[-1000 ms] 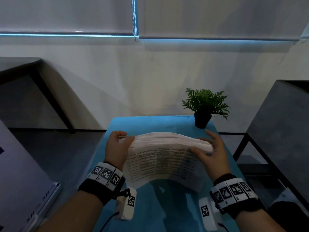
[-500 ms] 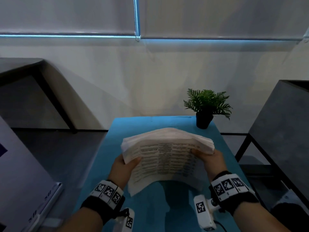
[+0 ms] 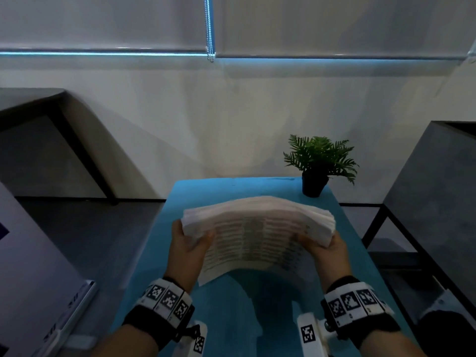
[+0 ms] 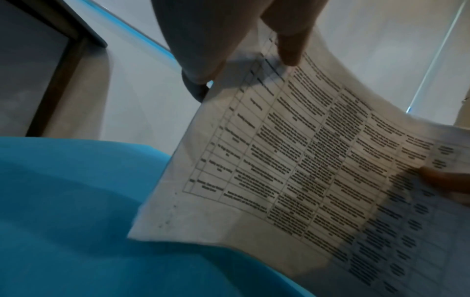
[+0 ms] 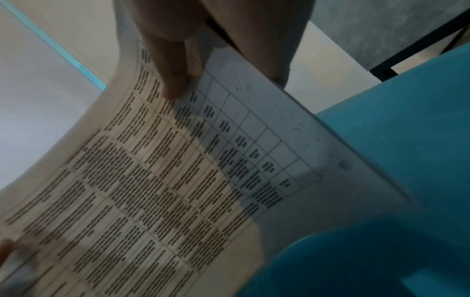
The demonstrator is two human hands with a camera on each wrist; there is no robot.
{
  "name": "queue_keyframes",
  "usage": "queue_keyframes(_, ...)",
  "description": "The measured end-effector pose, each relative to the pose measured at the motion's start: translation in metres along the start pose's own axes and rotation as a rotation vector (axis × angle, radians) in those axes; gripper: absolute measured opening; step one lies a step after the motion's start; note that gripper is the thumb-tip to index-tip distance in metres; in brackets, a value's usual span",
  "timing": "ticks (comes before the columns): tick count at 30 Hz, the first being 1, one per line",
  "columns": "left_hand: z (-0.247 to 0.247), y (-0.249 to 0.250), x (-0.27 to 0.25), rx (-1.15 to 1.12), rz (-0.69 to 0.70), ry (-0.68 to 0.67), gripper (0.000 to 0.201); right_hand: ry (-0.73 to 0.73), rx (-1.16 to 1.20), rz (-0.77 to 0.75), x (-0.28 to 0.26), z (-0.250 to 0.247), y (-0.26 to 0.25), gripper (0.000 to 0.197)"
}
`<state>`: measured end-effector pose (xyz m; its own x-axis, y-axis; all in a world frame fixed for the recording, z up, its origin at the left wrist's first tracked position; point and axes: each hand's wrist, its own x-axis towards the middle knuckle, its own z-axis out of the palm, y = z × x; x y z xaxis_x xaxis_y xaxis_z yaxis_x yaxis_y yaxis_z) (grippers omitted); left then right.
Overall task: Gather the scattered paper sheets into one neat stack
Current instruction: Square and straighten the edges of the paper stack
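The left hand and the right hand each grip one short end of the paper stack, thumbs on the printed face, holding it bowed upward above the centre of the blue worktop; gathering appears finished and squaring is the step in hand. The next move probably calls for tapping the uneven edges level on the worktop. The potted plant stands at 1 o'clock, well apart.

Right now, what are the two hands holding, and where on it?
Both hold the paper stack: the left hand grips its left edge, the right hand its right edge.
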<state>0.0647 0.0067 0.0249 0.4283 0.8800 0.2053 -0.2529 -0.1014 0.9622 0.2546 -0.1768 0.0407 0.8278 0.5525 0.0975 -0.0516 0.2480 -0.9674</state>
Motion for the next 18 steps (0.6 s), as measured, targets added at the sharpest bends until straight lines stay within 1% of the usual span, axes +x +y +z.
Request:
queue_keyframes(2,-0.005,-0.013,-0.002,0.020,-0.040,-0.043,0.051,-0.010,-0.050,0.042,-0.002,-0.001,0.009,0.040)
queue_keyframes(3,-0.006,-0.019,-0.003,0.035,-0.071,-0.068,0.053,-0.011,-0.053,0.116,-0.003,-0.002,0.014,0.035)
queue_keyframes(5,-0.003,-0.026,-0.005,0.046,-0.126,-0.079,0.042,-0.019,-0.061,0.248,-0.004,-0.004,0.019,0.021)
queue_keyframes(7,0.002,-0.025,-0.005,0.058,-0.124,-0.048,0.031,-0.004,-0.101,0.290,-0.005,-0.004,0.020,0.022)
queue_keyframes(9,0.004,-0.019,-0.006,0.049,-0.090,-0.021,0.026,-0.007,-0.100,0.287,-0.010,0.003,0.006,0.024)
queue_keyframes(10,0.005,-0.013,-0.007,0.030,-0.074,-0.013,0.026,-0.011,-0.088,0.278,-0.013,0.005,0.002,0.022)
queue_keyframes(11,0.004,-0.010,-0.007,0.022,-0.062,-0.003,0.029,-0.020,-0.057,0.274,-0.013,0.003,0.003,0.019)
queue_keyframes(12,0.002,-0.007,-0.008,0.016,-0.047,-0.003,0.036,-0.024,-0.033,0.256,-0.011,-0.003,0.011,0.019)
queue_keyframes(13,-0.001,-0.006,-0.009,0.010,-0.038,-0.008,0.045,-0.006,-0.037,0.230,-0.010,-0.009,0.018,0.023)
queue_keyframes(15,-0.004,-0.004,-0.007,0.007,-0.059,-0.025,0.060,-0.033,-0.066,0.168,-0.007,-0.015,0.026,0.041)
queue_keyframes(16,-0.005,-0.004,-0.004,0.016,-0.076,-0.030,0.064,-0.050,-0.067,0.166,-0.005,-0.016,0.026,0.044)
queue_keyframes(17,-0.005,-0.003,-0.002,0.029,-0.091,-0.042,0.064,-0.062,-0.072,0.172,-0.004,-0.017,0.026,0.041)
queue_keyframes(18,-0.004,-0.002,0.000,0.048,-0.102,-0.051,0.059,-0.062,-0.085,0.180,-0.003,-0.018,0.024,0.036)
